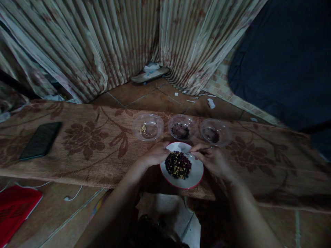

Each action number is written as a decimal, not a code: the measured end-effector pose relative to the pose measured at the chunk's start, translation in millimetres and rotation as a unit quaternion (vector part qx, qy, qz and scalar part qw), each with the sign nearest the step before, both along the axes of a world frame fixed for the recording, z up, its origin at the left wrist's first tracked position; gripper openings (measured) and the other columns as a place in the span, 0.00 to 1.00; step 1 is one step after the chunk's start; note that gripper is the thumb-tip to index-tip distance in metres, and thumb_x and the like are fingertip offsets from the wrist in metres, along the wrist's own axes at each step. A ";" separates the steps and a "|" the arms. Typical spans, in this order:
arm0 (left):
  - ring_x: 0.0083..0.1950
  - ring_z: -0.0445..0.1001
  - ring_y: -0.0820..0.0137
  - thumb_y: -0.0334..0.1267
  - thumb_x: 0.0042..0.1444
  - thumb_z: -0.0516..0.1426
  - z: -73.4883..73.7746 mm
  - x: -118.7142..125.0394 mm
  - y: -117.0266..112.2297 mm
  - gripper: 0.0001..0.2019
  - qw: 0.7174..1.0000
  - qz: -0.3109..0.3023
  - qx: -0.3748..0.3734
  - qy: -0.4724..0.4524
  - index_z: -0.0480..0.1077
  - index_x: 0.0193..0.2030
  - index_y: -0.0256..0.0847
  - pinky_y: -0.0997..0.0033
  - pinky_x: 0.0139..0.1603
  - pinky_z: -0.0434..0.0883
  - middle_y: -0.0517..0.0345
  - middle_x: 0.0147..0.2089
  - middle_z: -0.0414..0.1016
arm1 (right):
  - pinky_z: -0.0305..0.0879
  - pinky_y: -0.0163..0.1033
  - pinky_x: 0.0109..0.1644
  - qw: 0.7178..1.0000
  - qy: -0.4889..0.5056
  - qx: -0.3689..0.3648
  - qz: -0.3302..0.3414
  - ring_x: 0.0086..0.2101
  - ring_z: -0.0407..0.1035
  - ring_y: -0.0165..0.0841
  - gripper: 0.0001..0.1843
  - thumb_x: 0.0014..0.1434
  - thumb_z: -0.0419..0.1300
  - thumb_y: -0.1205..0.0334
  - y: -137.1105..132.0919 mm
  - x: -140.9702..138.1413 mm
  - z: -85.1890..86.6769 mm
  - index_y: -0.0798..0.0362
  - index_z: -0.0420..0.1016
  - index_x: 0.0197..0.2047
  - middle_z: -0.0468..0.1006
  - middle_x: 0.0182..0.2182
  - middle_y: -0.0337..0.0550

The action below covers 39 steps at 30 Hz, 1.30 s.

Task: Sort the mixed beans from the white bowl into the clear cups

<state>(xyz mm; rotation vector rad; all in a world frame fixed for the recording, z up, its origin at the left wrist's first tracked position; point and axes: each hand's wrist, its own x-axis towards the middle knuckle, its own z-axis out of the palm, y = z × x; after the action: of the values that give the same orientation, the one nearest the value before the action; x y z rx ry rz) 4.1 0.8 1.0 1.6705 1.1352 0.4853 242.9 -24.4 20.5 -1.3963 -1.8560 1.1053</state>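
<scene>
A white plate with a red rim (pixel 197 172) holds a heap of mixed dark and pale yellow beans or grains (pixel 178 165). My left hand (pixel 158 154) is closed on the plate's upper left edge. Over the plate's upper right side, my right hand (pixel 209 159) pinches a thin metal utensil (pixel 205 149), its tip reaching toward the heap; its exact kind is unclear. Beyond the plate stand three clear plastic bowls in a row. The left bowl (pixel 155 132) has a few pale yellow pieces, the middle bowl (pixel 182 119) black ones, the right bowl (pixel 224 132) dark reddish ones.
A brown floral cloth (pixel 103 162) covers the long, narrow table. A dark phone (pixel 41 140) lies at its left. Past the far edge are striped curtains (pixel 124 41), a skateboard (pixel 150 74) and white scraps (pixel 211 103) on the tiled floor. A red item (pixel 18 210) is lower left.
</scene>
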 end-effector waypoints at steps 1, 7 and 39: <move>0.45 0.73 0.62 0.32 0.51 0.51 1.2 0.0 0.1 0.13 1.000 0.000 0.000 0.004 0.72 0.42 0.39 0.64 0.48 0.70 0.53 0.40 0.77 | 0.66 0.34 0.30 1.000 -0.002 0.002 0.001 0.29 0.72 0.33 0.14 0.59 0.59 0.49 0.2 -0.1 0.2 0.51 0.77 0.34 0.79 0.30 0.41; 0.48 0.73 0.59 0.32 0.50 0.51 3.5 0.0 0.0 0.13 1.000 0.008 -0.002 0.015 0.73 0.41 0.41 0.63 0.49 0.70 0.53 0.39 0.77 | 0.67 0.35 0.31 1.000 -0.008 0.015 0.000 0.30 0.72 0.33 0.14 0.58 0.59 0.50 0.8 -0.1 0.6 0.52 0.78 0.33 0.79 0.31 0.41; 0.47 0.73 0.61 0.32 0.52 0.49 -0.2 -1.3 -0.3 0.14 1.000 0.009 0.000 0.021 0.71 0.43 0.39 0.61 0.52 0.69 0.52 0.44 0.77 | 0.67 0.35 0.28 0.911 0.137 0.198 -0.334 0.23 0.69 0.30 0.10 0.51 0.67 0.56 17.7 44.6 18.7 0.54 0.77 0.30 0.76 0.23 0.38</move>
<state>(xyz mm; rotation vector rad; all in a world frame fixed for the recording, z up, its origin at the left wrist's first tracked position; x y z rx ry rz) 2.8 0.4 0.8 1.6791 1.1829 0.4641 287.4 -6.7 39.2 -1.3819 -1.1629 0.5021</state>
